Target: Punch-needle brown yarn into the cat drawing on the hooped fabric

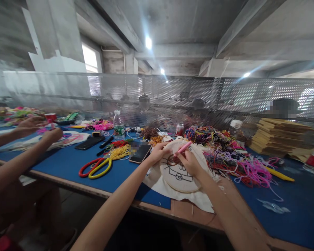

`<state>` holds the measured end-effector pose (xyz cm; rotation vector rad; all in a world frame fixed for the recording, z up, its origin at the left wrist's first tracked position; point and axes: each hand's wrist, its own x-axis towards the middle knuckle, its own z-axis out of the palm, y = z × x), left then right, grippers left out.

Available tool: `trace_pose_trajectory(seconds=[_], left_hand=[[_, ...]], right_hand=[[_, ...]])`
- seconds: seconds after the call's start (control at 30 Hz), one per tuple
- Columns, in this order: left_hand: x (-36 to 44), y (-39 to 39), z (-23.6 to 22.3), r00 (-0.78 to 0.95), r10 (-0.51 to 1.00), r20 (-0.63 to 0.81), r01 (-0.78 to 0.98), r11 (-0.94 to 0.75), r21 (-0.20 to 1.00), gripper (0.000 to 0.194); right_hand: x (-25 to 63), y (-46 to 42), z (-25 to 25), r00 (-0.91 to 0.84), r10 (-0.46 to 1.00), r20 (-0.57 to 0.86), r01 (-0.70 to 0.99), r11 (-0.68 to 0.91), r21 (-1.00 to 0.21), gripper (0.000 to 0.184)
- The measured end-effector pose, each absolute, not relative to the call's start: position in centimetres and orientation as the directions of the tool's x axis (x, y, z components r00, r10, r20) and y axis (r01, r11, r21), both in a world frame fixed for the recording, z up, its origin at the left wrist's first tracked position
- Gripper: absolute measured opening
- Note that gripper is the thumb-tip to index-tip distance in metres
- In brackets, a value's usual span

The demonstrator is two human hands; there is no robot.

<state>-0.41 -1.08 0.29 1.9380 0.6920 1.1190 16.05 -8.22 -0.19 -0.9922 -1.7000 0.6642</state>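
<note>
A round embroidery hoop [181,190] stretches white cloth [161,184] with black stitched lines, and a brown-red patch lies near its upper part. My left hand [158,153] grips the hoop at its upper left edge, some fingers hidden behind the cloth. In my right hand [191,164] is a pink pen-shaped punch needle [184,147], held over the hooped cloth and tilted up to the right. Its tip is hidden by my fingers. The loose cloth hangs around the hoop and rests on the table's front edge.
Red-and-yellow scissors [101,168], a phone [140,152] and yellow yarn [120,152] lie left. Tangled yarn [255,170], a yellow tool [281,174] and stacked brown envelopes [276,136] are right. A water bottle [118,125] stands behind. At far left, a co-worker's hands [53,134] work on cloth.
</note>
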Motion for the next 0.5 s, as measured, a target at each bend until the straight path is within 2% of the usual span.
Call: trace_pose_trajectory(seconds=[0.27,0.37,0.5], left_hand=[[-0.5,-1.1,0.4,0.490,0.727,0.481,0.055,-0.577,0.815,0.036],[-0.5,-1.1,0.5,0.492,0.722,0.486,0.066,-0.588,0.806,0.036],[-0.5,-1.2,0.6,0.494,0.719,0.489,0.083,-0.599,0.796,0.033]], right_hand=[[15.3,-8.3,-0.3,-0.104,0.869,0.484,0.156,0.495,-0.855,0.026],[15.1,-8.6,0.1,-0.115,0.891,0.439,0.101,0.450,-0.887,0.025],[15.4,-8.7,0.6,-0.165,0.899,0.405,0.122,0.426,-0.896,0.024]])
